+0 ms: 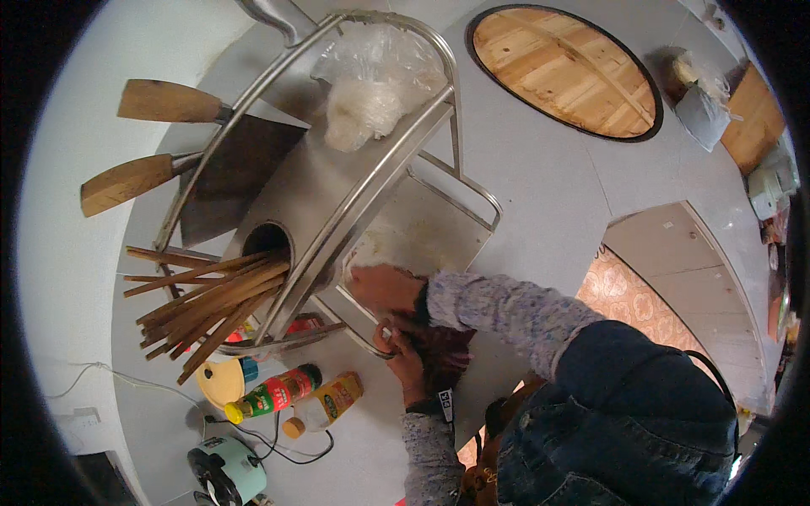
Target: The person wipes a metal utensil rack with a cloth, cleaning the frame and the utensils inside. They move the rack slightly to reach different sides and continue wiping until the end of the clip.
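Note:
A tilted metal kitchen rack (364, 198) stands on the grey counter. My left hand (407, 364) is closed around the thin metal rail at the rack's lower corner. Just above it, my right hand (386, 288) reaches over a pale, stained panel (422, 232) on the rack's lower side; its fingers are blurred and partly hidden. Dark reddish cloth (445, 350) shows between my forearms. Wooden chopsticks (224, 295) stick out of a round hole in the rack. Two broad-bladed cleavers with wooden handles (135, 177) hang in its slots, and a clear plastic bag (375, 88) lies on top.
Below the rack lie a red-and-green bottle with a yellow cap (277, 393) and a clear bottle with an orange cap (325, 406). A mint-green appliance (228, 468) and its cord are near the wall. A round wooden lid (565, 72) lies on the far counter.

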`<action>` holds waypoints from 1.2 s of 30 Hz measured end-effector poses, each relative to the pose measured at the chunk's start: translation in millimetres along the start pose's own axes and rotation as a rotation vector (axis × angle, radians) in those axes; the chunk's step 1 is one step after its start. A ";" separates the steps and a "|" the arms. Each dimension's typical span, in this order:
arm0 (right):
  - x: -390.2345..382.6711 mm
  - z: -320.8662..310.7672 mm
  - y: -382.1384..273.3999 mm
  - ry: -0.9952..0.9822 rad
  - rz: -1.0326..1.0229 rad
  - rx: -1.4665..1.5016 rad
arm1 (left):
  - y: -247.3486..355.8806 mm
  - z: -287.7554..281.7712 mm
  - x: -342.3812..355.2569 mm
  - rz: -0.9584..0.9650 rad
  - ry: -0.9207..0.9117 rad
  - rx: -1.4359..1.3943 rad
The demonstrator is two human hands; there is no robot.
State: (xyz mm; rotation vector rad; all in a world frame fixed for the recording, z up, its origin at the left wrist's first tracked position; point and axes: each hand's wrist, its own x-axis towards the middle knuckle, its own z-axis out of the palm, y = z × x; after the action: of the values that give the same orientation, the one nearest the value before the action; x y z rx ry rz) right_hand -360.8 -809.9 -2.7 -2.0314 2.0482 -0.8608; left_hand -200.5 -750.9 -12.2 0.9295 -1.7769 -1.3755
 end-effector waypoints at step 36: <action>-58.1 -82.9 -88.6 0.139 0.044 0.745 | -24.7 -4.3 -1.7 0.170 -0.054 -0.050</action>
State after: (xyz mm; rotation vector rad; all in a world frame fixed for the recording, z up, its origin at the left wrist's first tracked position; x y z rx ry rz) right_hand -317.4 -723.6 90.9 -1.5328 1.4739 -1.5019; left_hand -192.9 -755.9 -35.6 0.7037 -1.8087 -1.3396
